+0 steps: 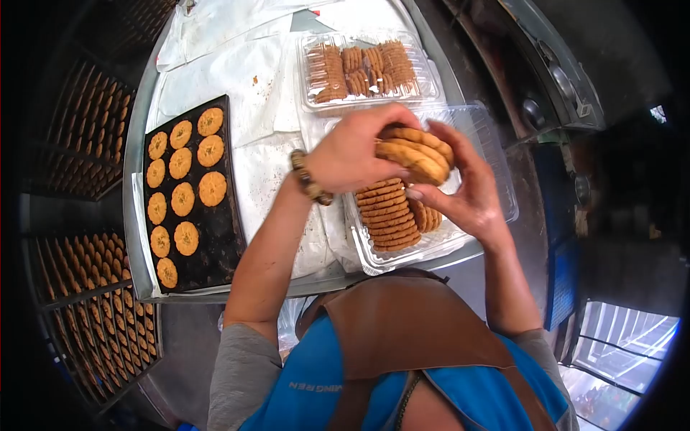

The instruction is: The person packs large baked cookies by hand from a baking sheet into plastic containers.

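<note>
Metal table (134,179) covered with white paper (266,72) fills the middle of the frame, and dark racks (93,302) full of cookies stand at the left edge. On the left side of the table lies a black baking tray (219,248) with loose cookies (183,198) in two columns. At the top centre sits a filled clear box (370,68). Just below it, right of centre, is an open clear container (499,169) that has already a row of cookies (388,215) standing on edge. The left hand (352,154), with a beaded bracelet (309,179) at the wrist, and the right hand (463,194) press together a short stack of cookies (417,154) from both ends, directly above this container. The fingers of both hands are curled closely around the stack, not spread wide. I judge that the step in hand is packing this stack beside the row. Setting it down would need equal pressure from both sides, so the cookies do not fan out, and a free place next to the row.
</note>
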